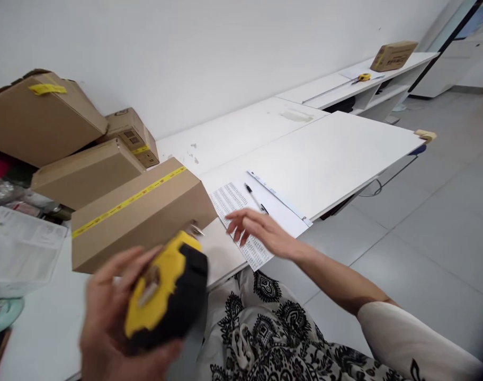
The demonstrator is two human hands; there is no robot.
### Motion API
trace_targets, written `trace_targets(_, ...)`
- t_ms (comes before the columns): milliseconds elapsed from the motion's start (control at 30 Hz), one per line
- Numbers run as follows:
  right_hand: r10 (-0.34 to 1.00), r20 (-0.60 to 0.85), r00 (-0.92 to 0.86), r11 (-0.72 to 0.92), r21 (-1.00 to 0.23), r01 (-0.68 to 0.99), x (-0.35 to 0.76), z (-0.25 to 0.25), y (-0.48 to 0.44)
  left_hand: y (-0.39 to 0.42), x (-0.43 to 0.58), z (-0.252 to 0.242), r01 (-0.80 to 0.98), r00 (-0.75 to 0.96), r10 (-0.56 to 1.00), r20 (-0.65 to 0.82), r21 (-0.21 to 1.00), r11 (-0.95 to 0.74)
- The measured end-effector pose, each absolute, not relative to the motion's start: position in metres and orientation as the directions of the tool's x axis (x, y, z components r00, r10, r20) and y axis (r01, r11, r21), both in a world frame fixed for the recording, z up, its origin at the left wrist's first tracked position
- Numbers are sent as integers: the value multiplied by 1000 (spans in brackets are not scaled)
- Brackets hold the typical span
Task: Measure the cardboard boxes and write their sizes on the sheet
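Note:
My left hand (118, 323) grips a yellow and black tape measure (168, 291), held up close to the camera and slightly blurred. Its metal hook end points toward a taped cardboard box (146, 211) on the table. Over the printed sheet (257, 251), my right hand (261, 230) hovers with fingers apart and slightly bent, holding nothing. Just beyond those fingers, a black and white pen (256, 199) lies on a white paper with a blue-edged strip (279, 197).
More cardboard boxes (43, 116) are stacked at the left, beside a plastic-wrapped packet (21, 248). Along the wall runs the white table (305, 153). On the far shelf unit sit a second tape measure (363, 77) and a small box (393, 56).

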State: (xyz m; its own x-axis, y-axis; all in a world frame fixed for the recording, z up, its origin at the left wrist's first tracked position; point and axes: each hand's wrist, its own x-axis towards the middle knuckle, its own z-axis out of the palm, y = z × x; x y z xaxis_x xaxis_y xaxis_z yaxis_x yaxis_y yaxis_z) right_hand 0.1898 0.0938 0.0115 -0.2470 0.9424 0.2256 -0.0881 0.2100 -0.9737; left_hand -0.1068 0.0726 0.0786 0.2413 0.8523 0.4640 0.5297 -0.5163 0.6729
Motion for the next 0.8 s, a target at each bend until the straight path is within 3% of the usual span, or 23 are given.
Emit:
trace_targets(133,909,114,-402,-3,-960,-279,159,18,60,45,-104,56,441,497,835,236,760,-477)
trace_targets(233,904,26,-427,-97,-960,-264,153,12,54,42,-104,48,420,442,897,10,881,-217)
trace_targets(367,898,-30,-440,-146,-961,-234,152,9,60,42,-105,49,247,350,914,-207,961,123)
trace_targets(533,924,-26,-382,-153,-939,-307,159,28,76,48,-115,62,34,331,923,-196,980,195)
trace_targets(700,987,75,-144,55,-989,-139,157,39,93,49,-125,68,-5,181,978,-102,995,104)
trace_targets(800,965,49,-256,37,-998,-53,143,37,93,51,-132,57,-86,226,973,-52,994,73)
